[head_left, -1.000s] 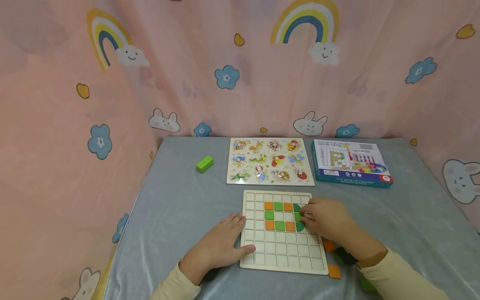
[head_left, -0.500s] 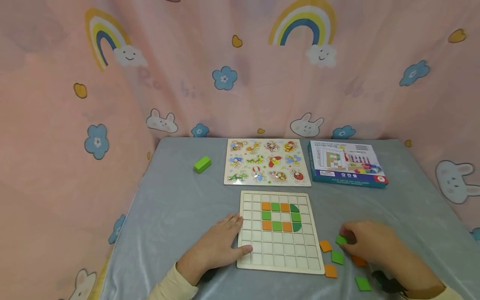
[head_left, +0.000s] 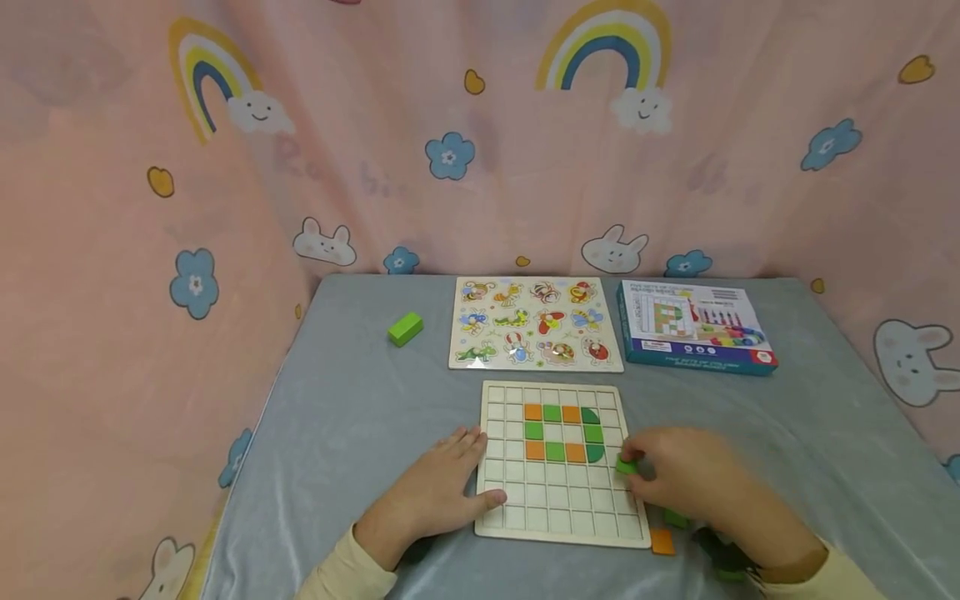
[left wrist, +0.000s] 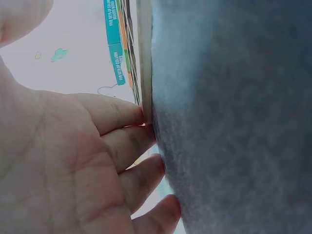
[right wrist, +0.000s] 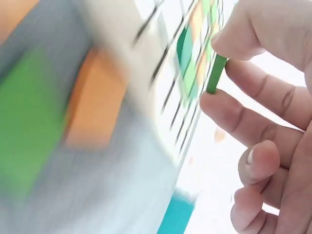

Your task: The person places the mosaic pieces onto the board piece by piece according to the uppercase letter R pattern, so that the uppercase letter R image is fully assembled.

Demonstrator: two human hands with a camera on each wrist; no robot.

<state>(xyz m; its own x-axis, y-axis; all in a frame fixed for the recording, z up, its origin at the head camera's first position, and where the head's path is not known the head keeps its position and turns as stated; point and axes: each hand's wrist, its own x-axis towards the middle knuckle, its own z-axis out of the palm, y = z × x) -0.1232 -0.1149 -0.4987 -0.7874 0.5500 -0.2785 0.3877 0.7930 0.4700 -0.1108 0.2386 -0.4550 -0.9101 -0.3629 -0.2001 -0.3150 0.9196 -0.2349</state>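
A pale wooden grid board (head_left: 555, 517) lies flat on the grey cloth. Set in its cells is a ring of orange, green and rounded dark green tiles (head_left: 552, 451), with two bare cells in the middle. My left hand (head_left: 433, 487) rests at the board's left edge, fingers fairly straight against the side and thumb over the top. Between thumb and fingertips my right hand (head_left: 686, 471) pinches a green square tile (right wrist: 217, 74), above the board's right edge. In the right wrist view the tile is seen edge-on.
Loose orange (head_left: 663, 542) and green tiles (head_left: 676, 518) lie right of the board, partly under the right forearm. Behind stand an insect picture board (head_left: 536, 325) and a flat toy box (head_left: 697, 327). A green block (head_left: 406, 329) sits back left.
From the board's right side, my right hand went to the loose tiles, took up a green square tile and came back left to the board's edge. My left hand stays put.
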